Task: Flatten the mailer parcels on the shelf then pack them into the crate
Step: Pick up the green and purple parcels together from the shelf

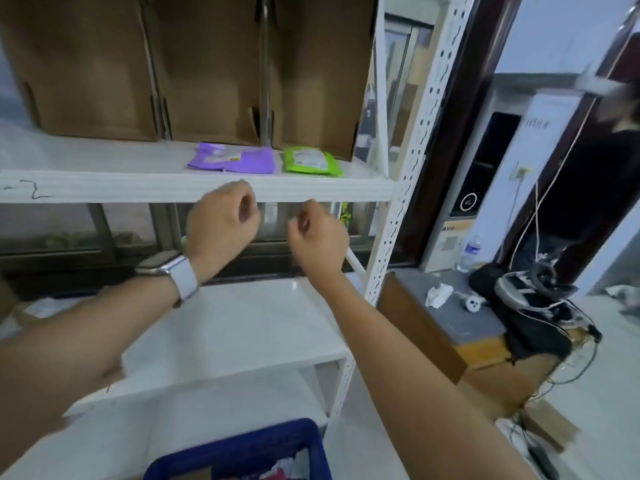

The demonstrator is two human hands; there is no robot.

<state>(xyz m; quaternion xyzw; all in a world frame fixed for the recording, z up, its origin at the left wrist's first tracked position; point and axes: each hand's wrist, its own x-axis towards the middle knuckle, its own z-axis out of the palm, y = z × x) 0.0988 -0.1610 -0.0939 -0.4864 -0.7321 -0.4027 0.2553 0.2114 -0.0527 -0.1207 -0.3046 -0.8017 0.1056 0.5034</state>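
Both the left hand (pixel 221 220) and the right hand (pixel 317 233), loosely curled and empty, rise toward the white metal shelf (pixel 104 185), probably to press the 2 mailers, the flat purple plastic mailer (pixel 232 160) and the green plastic mailer (pixel 311 162).

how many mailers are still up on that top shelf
2. A purple mailer lies near the shelf's middle, and a green mailer sits just right of it, by the upright. The crate below may hold more.

I see the white shelf (pixel 104 185) carrying a purple mailer (pixel 231 161), a green mailer (pixel 311 162) just beside it, and cardboard boxes (pixel 194 64) behind.
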